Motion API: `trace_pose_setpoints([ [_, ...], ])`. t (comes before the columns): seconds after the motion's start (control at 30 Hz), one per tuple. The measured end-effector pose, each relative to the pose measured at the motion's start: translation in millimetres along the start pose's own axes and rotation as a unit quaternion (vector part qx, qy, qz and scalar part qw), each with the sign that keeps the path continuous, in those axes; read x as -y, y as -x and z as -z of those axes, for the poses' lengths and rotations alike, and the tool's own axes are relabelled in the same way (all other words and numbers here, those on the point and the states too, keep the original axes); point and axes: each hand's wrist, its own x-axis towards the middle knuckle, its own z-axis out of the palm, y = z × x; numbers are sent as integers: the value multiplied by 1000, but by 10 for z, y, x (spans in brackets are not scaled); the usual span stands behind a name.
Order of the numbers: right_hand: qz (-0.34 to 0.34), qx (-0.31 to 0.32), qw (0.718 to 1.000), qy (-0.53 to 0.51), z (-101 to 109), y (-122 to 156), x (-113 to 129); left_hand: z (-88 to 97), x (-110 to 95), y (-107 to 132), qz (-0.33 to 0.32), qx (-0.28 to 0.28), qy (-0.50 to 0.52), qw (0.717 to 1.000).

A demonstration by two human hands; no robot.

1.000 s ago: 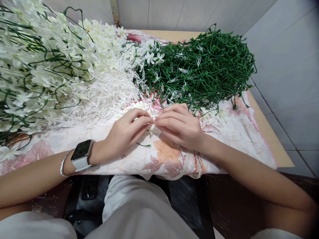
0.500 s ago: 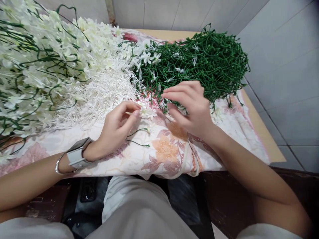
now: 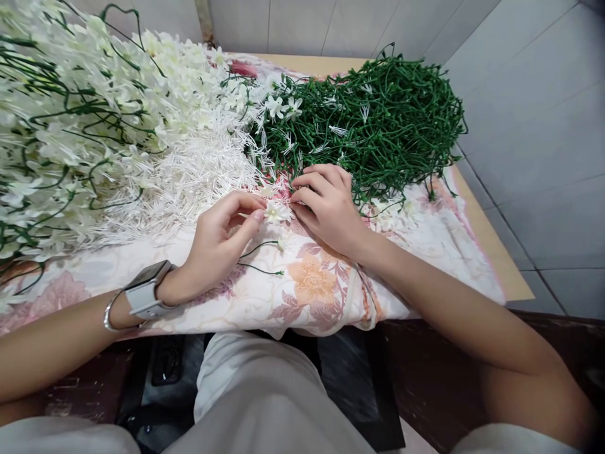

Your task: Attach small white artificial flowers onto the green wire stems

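Between the thumb and fingers of my left hand [image 3: 222,236] is a white artificial flower [image 3: 276,213], with a green stem [image 3: 259,271] trailing below the palm. My right hand [image 3: 331,211] is curled just right of that flower, its fingertips close together by the small white pieces on the cloth. Whether those fingertips pinch anything is too small to make out. Left of both hands lies a heap of thin white stamen-like pieces [image 3: 189,173]. Behind my right hand spreads a tangled pile of green plastic stems [image 3: 392,120].
A large mass of white artificial flowers [image 3: 108,88] on green stems fills the left side. Floral cloth [image 3: 312,284] covers the wooden table [image 3: 491,246]. Pale tiled walls [image 3: 543,126] stand behind and to the right. A dark phone-like object [image 3: 167,359] lies below the table edge.
My right hand has moved left and its fingers have drawn together near the flower. My left hand keeps its hold in nearly the same place. The view has shifted slightly.
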Motion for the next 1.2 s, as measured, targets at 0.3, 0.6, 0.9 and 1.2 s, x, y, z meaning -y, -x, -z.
trace_pose_setpoints([
  [0.3,-8,17,1000,13,-28,11,3,-3,-7,-4,21,-4,-2,1000],
  [0.6,-29,-49,998,-18,52,-9,55,-3,-17,-2,21,-5,-10,1000],
  [0.9,-28,-105,988,-109,157,-37,123,-16,-46,-6,53,-14,9,998],
  [1.2,-108,-125,973,-163,132,-15,83,-9,-48,-14,65,-19,4,998],
])
